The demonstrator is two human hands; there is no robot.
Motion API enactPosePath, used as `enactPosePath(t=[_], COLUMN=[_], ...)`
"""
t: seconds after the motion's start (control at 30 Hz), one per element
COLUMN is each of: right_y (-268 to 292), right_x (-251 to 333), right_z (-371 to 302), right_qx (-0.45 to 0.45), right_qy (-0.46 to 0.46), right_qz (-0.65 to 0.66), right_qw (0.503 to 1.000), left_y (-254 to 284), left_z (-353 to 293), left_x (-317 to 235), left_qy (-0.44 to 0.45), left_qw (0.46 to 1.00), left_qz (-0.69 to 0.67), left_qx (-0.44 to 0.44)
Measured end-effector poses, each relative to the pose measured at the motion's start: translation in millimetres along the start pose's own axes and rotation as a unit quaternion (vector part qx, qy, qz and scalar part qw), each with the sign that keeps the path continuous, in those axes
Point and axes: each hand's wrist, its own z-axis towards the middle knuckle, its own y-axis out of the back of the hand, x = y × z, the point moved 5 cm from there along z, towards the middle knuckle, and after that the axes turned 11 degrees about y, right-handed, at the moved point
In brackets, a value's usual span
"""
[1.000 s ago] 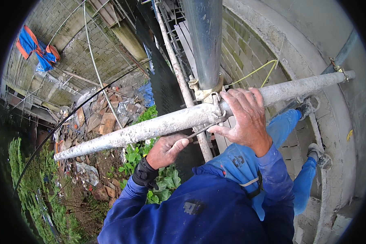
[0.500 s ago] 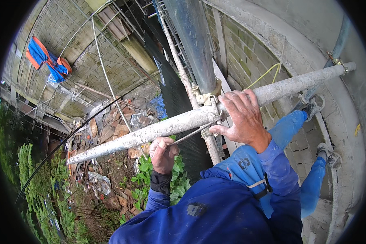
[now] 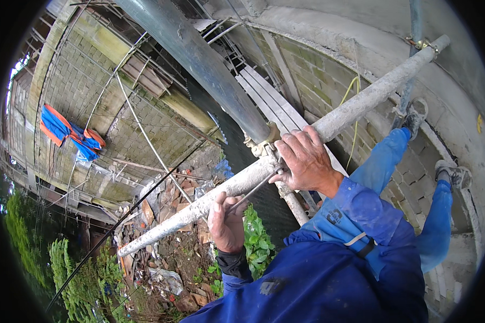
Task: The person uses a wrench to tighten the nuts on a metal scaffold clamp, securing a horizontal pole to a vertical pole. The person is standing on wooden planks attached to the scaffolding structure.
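A scaffold pipe (image 3: 355,113), crusted with pale cement, runs slantwise across the view. A metal clamp (image 3: 266,149) joins it to a thick blue-grey upright pipe (image 3: 210,64). My right hand (image 3: 307,161) is wrapped over the pale pipe beside the clamp, its thumb near the wrench's far end. My left hand (image 3: 227,223), below the pipe, is closed on the handle of a thin metal wrench (image 3: 256,189). The wrench slopes up from that hand to the clamp; its head is partly hidden by my right thumb.
White planks (image 3: 269,102) lie beyond the upright, along a curved concrete block wall (image 3: 323,81). My shoes (image 3: 415,119) rest by its ledge at right. Far below are rubble (image 3: 167,269) and green plants (image 3: 257,231). A black cable (image 3: 118,223) crosses at left; a yellow rope (image 3: 351,91) hangs near the wall.
The view has turned, so the pale pipe slants more steeply and the upright leans further left. The wrench now slopes up more steeply. Both hands keep their holds.
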Motion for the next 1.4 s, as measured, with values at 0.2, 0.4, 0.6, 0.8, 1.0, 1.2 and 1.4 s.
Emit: enactPosePath(t=[0.2,0.4,0.6,0.8,1.0,1.2,1.4], right_y=[0.3,-3.2,13.5,23.6,50.1,50.7,34.2], right_x=[3.3,5.7,-15.5,-37.1,-85.3,-85.6,-84.5], right_z=[-0.2,1.9,-3.0,1.0,-10.5,-9.9,-14.4], right_qx=[0.007,-0.021,0.099,0.196,0.19,0.153,0.1], right_qy=[-0.028,-0.021,0.038,0.01,-0.057,-0.043,-0.033], right_qz=[0.013,0.002,0.061,0.045,0.004,0.031,0.093], right_qw=[0.999,1.0,0.992,0.979,0.98,0.987,0.99], left_y=[-56.0,-125.3,-126.5,-131.8,-161.1,-254.8,-311.1], left_z=[17.3,21.9,37.1,42.0,43.4,56.5,95.0], left_x=[-59.6,-88.6,-85.4,-89.3,-92.4,-74.2,59.6], left_qy=[-0.156,-0.296,-0.352,-0.317,-0.294,-0.284,-0.226], left_qw=[0.977,0.932,0.897,0.872,0.868,0.816,0.717], left_qz=[0.058,0.135,0.077,0.094,0.14,0.345,0.549], left_qx=[0.131,0.158,0.258,0.361,0.376,0.368,0.366])
